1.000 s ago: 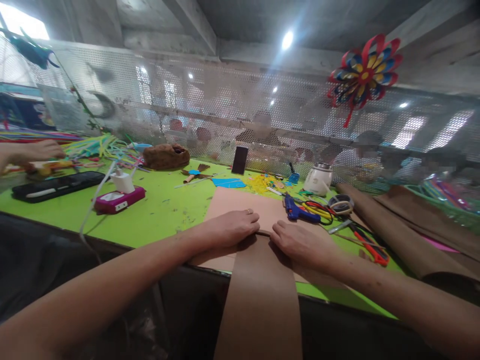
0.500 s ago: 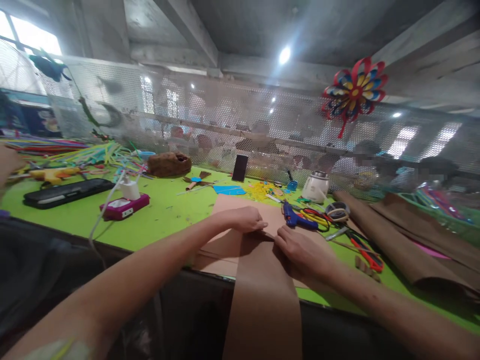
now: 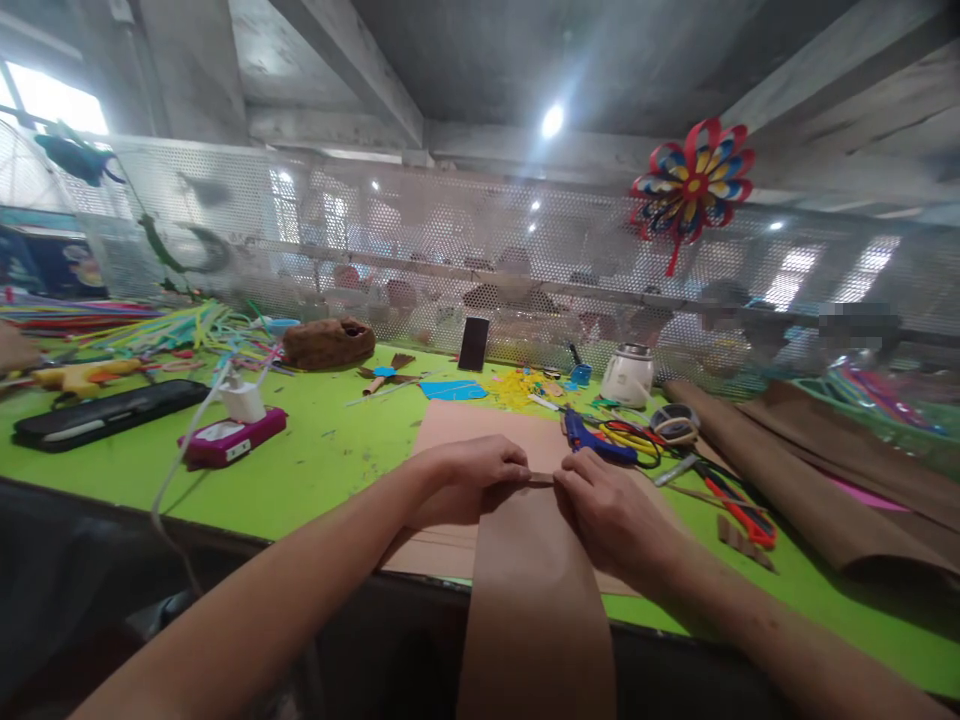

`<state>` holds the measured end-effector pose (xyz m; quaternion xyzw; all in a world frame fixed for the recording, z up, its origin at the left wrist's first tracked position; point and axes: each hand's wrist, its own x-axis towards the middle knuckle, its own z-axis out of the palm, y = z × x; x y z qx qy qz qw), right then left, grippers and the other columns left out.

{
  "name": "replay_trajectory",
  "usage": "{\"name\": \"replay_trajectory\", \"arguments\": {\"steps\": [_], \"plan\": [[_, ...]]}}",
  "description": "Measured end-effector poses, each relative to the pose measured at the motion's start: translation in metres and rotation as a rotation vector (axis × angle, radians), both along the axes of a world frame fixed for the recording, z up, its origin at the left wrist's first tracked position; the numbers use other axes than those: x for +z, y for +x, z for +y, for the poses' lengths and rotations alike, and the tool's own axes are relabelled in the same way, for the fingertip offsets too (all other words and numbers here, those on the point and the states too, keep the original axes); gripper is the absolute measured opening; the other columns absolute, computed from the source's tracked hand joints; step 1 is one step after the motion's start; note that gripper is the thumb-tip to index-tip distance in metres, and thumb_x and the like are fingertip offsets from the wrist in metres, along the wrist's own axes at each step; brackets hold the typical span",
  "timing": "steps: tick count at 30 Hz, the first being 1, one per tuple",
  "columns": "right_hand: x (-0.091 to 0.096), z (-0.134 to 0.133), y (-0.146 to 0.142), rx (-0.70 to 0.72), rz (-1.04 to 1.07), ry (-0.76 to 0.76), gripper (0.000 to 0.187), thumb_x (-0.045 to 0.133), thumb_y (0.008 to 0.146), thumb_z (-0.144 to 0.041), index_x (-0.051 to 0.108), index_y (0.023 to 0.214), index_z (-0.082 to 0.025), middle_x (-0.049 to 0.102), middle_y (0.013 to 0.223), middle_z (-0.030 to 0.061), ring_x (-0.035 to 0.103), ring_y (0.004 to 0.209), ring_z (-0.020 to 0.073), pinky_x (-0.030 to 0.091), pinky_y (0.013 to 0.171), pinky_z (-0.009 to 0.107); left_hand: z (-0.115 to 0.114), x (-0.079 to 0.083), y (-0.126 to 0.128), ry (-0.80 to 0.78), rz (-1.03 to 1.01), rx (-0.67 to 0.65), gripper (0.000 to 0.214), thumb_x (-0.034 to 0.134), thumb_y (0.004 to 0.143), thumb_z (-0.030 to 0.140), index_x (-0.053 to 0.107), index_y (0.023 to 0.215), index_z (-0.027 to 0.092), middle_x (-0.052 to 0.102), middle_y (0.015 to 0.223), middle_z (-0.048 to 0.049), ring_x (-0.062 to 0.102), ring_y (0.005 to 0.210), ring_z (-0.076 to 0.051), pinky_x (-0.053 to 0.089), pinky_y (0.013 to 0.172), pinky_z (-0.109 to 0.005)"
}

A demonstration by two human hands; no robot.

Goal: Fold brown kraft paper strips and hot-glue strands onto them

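A long light-brown sheet (image 3: 536, 580), paper or thin foam, runs over the table's front edge and hangs down. Its far end is turned up into a narrow fold or roll. My left hand (image 3: 491, 462) pinches that end at its left corner, fingers closed. At the right corner my right hand (image 3: 600, 495) grips the same end between thumb and fingers. Underneath lie several flat pinkish-brown sheets (image 3: 442, 425). Just beyond my right hand rests a blue glue gun (image 3: 592, 437).
Right of my hands lie red-handled cutters (image 3: 742, 510), small brown pieces (image 3: 744, 545), tape (image 3: 673, 424) and large brown sheets (image 3: 795, 480). A white pot (image 3: 628, 375) stands behind. On the left are a purple power strip (image 3: 236, 437) and black case (image 3: 112, 410). Another person's hand (image 3: 15, 350) shows far left.
The view has shifted slightly. My hands have levelled the sheet's far end, which sloped before and now lies straight across between my fingers. Both hands keep their hold.
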<state>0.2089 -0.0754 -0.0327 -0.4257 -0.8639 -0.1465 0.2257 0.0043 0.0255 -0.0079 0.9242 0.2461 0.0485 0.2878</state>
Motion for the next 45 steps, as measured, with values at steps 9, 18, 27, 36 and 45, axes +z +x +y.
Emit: {"name": "replay_trajectory", "arguments": {"steps": [9, 18, 27, 36, 45], "plan": [[0.051, 0.034, 0.027, 0.113, 0.419, -0.729, 0.034, 0.042, 0.087, -0.041, 0.063, 0.082, -0.014, 0.061, 0.075, 0.0041, 0.055, 0.07, 0.0157, 0.043, 0.066, 0.029, -0.008, 0.007, 0.002, -0.085, -0.174, -0.048, 0.033, 0.041, 0.087, 0.043, 0.054, 0.079, 0.014, 0.049, 0.07, 0.001, 0.043, 0.064, -0.01, 0.034, 0.059, -0.021], [0.027, 0.048, 0.012, 0.054, 0.548, -0.883, 0.044, 0.047, 0.079, -0.057, 0.048, 0.062, -0.016, 0.036, 0.048, -0.0066, 0.031, 0.044, 0.0073, 0.022, 0.043, 0.021, -0.002, -0.002, 0.006, 0.085, -0.123, 0.003, 0.027, 0.039, 0.088, 0.035, 0.052, 0.076, 0.014, 0.049, 0.07, 0.0005, 0.043, 0.064, -0.011, 0.036, 0.061, -0.022], [0.022, 0.049, 0.018, 0.054, 0.337, -0.59, 0.035, 0.042, 0.084, -0.04, 0.05, 0.061, -0.015, 0.042, 0.057, -0.0034, 0.038, 0.054, 0.0096, 0.029, 0.051, 0.021, -0.009, -0.005, 0.011, 0.015, -0.145, 0.042, 0.029, 0.043, 0.086, 0.039, 0.055, 0.09, 0.013, 0.057, 0.082, -0.0036, 0.049, 0.07, -0.013, 0.038, 0.062, -0.024], [0.028, 0.042, 0.024, 0.101, 0.427, -0.692, 0.038, 0.048, 0.083, -0.044, 0.054, 0.059, -0.015, 0.048, 0.047, -0.0032, 0.041, 0.045, 0.0087, 0.029, 0.046, 0.021, -0.011, 0.002, 0.006, -0.162, -0.175, -0.041, 0.028, 0.048, 0.084, 0.039, 0.056, 0.087, 0.013, 0.052, 0.075, -0.0005, 0.045, 0.067, -0.011, 0.035, 0.062, -0.022], [0.027, 0.043, 0.027, 0.072, 0.356, -0.602, 0.043, 0.045, 0.085, -0.048, 0.063, 0.064, -0.014, 0.059, 0.056, 0.0014, 0.052, 0.054, 0.0119, 0.037, 0.053, 0.022, -0.012, -0.001, 0.005, -0.373, -0.263, 0.006, 0.025, 0.055, 0.078, 0.037, 0.056, 0.078, 0.013, 0.047, 0.066, 0.0025, 0.041, 0.062, -0.009, 0.033, 0.061, -0.022]]}}
